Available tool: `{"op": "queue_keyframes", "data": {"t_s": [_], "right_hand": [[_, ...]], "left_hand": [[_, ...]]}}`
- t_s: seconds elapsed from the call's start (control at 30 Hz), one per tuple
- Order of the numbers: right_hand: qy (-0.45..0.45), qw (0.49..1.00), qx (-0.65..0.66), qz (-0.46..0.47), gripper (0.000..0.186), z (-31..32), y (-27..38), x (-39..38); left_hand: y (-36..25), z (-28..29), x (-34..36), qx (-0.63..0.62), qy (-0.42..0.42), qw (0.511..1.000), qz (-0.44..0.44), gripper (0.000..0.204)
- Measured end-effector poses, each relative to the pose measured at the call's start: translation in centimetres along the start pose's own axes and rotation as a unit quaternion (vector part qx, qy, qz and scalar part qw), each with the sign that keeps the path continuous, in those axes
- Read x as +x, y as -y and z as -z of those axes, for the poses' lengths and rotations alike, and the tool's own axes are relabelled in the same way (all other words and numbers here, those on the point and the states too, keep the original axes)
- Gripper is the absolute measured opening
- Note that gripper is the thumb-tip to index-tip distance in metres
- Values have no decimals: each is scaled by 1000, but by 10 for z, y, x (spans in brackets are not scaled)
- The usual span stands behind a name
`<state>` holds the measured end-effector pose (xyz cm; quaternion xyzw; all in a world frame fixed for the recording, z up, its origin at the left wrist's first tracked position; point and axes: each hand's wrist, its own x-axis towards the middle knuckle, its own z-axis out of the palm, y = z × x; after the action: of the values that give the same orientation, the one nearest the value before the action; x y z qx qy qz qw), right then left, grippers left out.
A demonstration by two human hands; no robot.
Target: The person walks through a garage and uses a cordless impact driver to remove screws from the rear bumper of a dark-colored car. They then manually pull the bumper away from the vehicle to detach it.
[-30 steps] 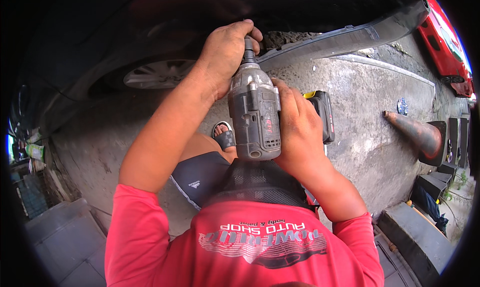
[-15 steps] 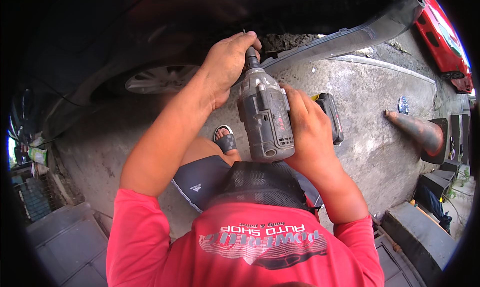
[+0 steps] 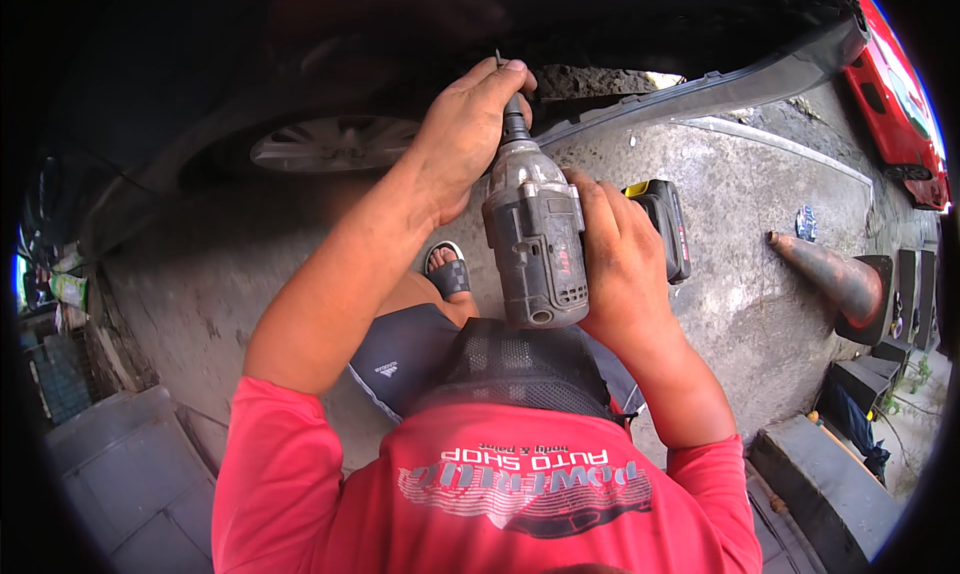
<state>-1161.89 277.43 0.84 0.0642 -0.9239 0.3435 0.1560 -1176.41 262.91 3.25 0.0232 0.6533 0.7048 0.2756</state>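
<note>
Working from head feed only: left lens of side-by-side fisheye pair on person's head. I look steeply down, chest from above; red shirt (image 3: 490,484) very near, filling bottom edge. Left hand (image 3: 465,139) and right hand (image 3: 625,259) mid-picture, close. Concrete floor (image 3: 725,244) behind them, farther off. Dark car (image 3: 250,94) across top, red car (image 3: 900,94) distant at upper right. Straight edges bow toward my rim; corners black.

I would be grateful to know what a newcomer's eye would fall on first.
Probably the cordless impact driver at the centre, gripped by the right hand, with the left hand around its nose. The red shirt across the bottom comes next, then the red car at upper right and the traffic cone lying at right.
</note>
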Motion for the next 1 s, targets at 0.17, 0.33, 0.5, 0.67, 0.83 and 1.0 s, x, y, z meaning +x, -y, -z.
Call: {"op": "queue_keyframes", "data": {"t_s": [0.17,0.33,0.5,0.67,0.83,1.0], "right_hand": [[-6,1000,-5,-16,65,1,2,5],[-15,1000,2,-24,71,-10,6,4],[-32,999,20,-11,75,-16,6,5],[12,1000,6,-26,79,-12,3,4],[20,998,24,-50,78,-9,10,6],[19,999,21,-41,77,-11,6,5]], "left_hand": [[-5,-4,6,30,0,1000,-3,26],[-7,-3,7,58,-11,998,-10,25],[-9,-4,9,64,-27,998,-1,23],[-8,-4,9,65,-19,998,2,20],[-8,-7,7,81,-24,996,-16,20],[-8,-8,6,85,-32,996,-10,20]]}}
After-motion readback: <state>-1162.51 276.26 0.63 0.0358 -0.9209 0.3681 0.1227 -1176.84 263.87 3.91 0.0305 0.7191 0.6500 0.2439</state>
